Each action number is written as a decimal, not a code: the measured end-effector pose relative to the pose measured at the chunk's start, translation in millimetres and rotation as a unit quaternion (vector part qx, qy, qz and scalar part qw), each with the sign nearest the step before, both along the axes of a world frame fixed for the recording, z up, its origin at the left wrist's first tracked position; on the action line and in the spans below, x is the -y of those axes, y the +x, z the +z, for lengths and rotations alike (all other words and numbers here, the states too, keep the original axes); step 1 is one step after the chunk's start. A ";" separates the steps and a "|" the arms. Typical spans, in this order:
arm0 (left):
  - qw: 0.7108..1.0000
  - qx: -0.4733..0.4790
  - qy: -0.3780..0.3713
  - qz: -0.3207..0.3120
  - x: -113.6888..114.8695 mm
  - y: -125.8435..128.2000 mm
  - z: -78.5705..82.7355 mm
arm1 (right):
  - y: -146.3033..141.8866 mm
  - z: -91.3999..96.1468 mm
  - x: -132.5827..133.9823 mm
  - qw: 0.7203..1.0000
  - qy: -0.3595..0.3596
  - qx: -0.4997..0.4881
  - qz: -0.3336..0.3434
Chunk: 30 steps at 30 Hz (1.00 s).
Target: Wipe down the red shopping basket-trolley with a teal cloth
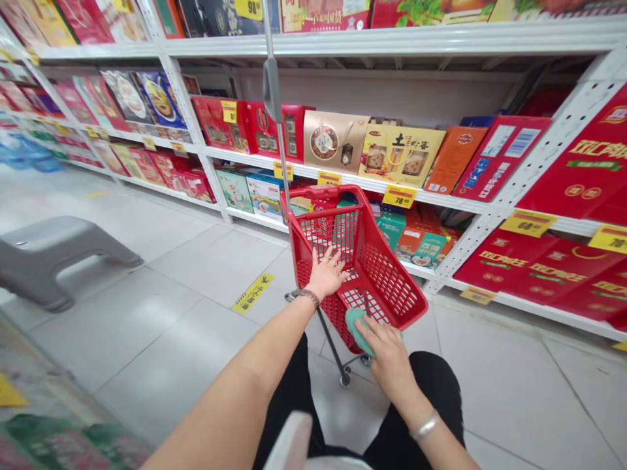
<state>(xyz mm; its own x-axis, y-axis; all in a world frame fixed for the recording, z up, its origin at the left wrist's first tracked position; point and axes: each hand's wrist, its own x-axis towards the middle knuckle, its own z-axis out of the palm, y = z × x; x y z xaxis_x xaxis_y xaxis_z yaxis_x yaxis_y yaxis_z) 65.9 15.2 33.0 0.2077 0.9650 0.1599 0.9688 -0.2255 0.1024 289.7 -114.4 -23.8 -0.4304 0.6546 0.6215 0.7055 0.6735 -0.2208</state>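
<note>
A small red shopping cart with a perforated plastic basket stands between my knees and the shelves. Over its left side is my left hand, fingers spread and nothing in them. My right hand presses a green cloth against the basket's near rim, fingers closed over it. Part of the cloth is hidden under that hand. A thin grey pole rises from the cart's far left corner. Through the basket's holes I see the pale floor and the boxes behind.
White shelving with boxed goods and yellow price tags runs across the back. To the left stands a grey plastic stool. A yellow floor sticker lies left of the cart. Green-and-pink packages are at the lower left.
</note>
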 end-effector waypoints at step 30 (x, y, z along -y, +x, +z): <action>0.996 0.010 -0.029 0.087 102.5 1.1 14.9 | 69.3 -10.8 95.4 0.991 0.107 0.071 0.033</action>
<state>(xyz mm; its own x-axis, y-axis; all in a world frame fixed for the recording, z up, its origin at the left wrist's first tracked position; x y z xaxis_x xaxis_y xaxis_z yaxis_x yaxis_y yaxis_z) 67.0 -87.2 47.9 0.0344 0.9940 0.1043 0.9904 -0.0479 0.1295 359.1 -209.9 -34.6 -0.5611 0.4818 0.6731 0.6723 0.7397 0.0309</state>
